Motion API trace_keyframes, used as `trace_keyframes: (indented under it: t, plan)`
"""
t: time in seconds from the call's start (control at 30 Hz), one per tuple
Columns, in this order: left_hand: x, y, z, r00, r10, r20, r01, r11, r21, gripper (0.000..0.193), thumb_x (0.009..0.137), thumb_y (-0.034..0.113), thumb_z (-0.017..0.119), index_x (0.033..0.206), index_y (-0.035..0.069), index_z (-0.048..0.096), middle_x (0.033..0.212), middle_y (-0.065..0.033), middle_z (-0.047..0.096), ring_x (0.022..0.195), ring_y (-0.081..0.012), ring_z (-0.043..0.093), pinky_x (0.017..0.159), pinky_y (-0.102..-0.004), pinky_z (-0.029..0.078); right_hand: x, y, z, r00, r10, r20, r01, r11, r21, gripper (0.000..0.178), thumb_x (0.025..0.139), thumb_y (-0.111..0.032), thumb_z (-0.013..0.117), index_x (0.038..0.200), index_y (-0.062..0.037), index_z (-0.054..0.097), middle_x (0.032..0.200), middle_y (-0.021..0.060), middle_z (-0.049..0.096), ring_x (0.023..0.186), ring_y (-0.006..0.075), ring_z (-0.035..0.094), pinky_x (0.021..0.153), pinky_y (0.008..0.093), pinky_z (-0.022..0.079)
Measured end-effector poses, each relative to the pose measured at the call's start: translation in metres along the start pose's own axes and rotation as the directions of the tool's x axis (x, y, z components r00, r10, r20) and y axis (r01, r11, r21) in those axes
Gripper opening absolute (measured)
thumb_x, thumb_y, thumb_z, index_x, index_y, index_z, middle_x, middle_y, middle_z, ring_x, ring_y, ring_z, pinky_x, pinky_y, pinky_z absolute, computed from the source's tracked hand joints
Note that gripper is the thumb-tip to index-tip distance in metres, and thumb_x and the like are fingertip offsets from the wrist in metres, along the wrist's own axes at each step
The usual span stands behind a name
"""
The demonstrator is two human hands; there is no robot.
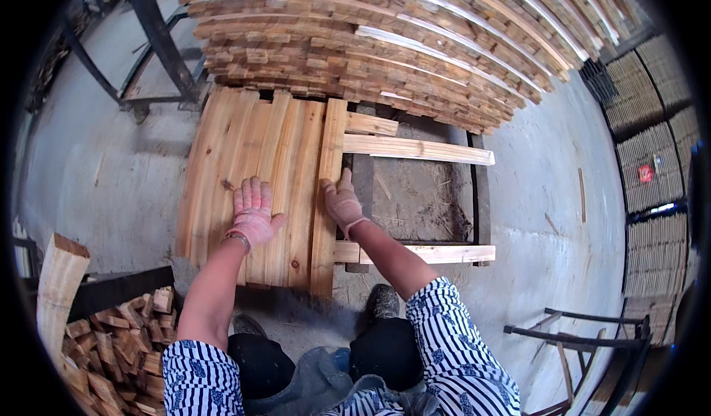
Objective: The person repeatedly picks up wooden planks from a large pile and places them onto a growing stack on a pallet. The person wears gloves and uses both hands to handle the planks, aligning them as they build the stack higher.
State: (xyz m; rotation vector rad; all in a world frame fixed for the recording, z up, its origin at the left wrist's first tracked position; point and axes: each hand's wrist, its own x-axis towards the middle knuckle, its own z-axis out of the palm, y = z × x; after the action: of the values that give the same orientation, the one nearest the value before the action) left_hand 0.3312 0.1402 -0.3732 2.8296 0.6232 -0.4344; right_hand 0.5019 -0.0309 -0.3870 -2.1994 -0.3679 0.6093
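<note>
Several wooden boards (244, 142) lie side by side in front of me on a low frame. My left hand (254, 213), in a pinkish work glove, rests flat on them with its fingers stretched out. At the right side of the row, one board (330, 135) sits slightly raised over its neighbour. My right hand (344, 204), also gloved, holds this board by its right edge, thumb on top; its lower fingers are partly hidden. Two pale crosspieces, a far one (422, 148) and a near one (437, 254), stick out to the right from beneath the row.
A tall stack of timber (355, 53) stands just beyond the boards. Short offcuts (118, 342) fill a bin at lower left, beside an upright plank (62, 275). Black metal racks (159, 38) stand at far left, another frame (578, 338) at lower right. Bundled slats (652, 164) line the right.
</note>
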Motion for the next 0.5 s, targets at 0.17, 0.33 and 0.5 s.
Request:
trace_keyframes:
  t: [0.17, 0.33, 0.5]
  plan:
    - [0.005, -0.001, 0.003, 1.0, -0.022, 0.014, 0.022, 1.0, -0.014, 0.097, 0.093, 0.059, 0.049, 0.158, -0.003, 0.012, 0.166, -0.0266, -0.003, 0.153, -0.0448, -0.005, 0.121, -0.0567, -0.004, -0.014, -0.045, -0.018, 1.0, -0.022, 0.017, 0.025, 0.975, -0.221, 0.099, 0.088, -0.04, 0.067, 0.158, -0.0013, 0.01, 0.149, 0.0329, 0.038, 0.135, 0.0454, 0.046, 0.11, 0.0465, 0.041]
    - [0.003, -0.005, 0.005, 0.999, -0.013, -0.047, 0.01, 0.997, -0.071, 0.095, 0.093, 0.059, 0.05, 0.158, -0.002, 0.017, 0.165, -0.0273, 0.003, 0.153, -0.0453, -0.001, 0.122, -0.0573, -0.003, -0.002, -0.002, -0.057, 0.951, -0.304, -0.054, 0.298, 0.95, -0.088, 0.097, 0.088, -0.024, 0.068, 0.159, -0.0014, 0.006, 0.156, 0.0333, 0.029, 0.14, 0.0466, 0.039, 0.116, 0.043, 0.034]
    - [-0.015, -0.002, 0.014, 0.984, -0.072, -0.162, 0.057, 0.993, -0.1, 0.092, 0.09, 0.059, 0.054, 0.156, 0.001, 0.028, 0.163, -0.0273, 0.018, 0.152, -0.0438, 0.015, 0.123, -0.0564, 0.009, 0.046, 0.085, -0.017, 0.947, 0.011, 0.321, -0.05, 0.992, 0.113, 0.079, 0.104, -0.052, 0.042, 0.16, -0.0034, 0.012, 0.14, 0.0225, 0.052, 0.122, 0.0316, 0.056, 0.101, 0.0461, 0.046]
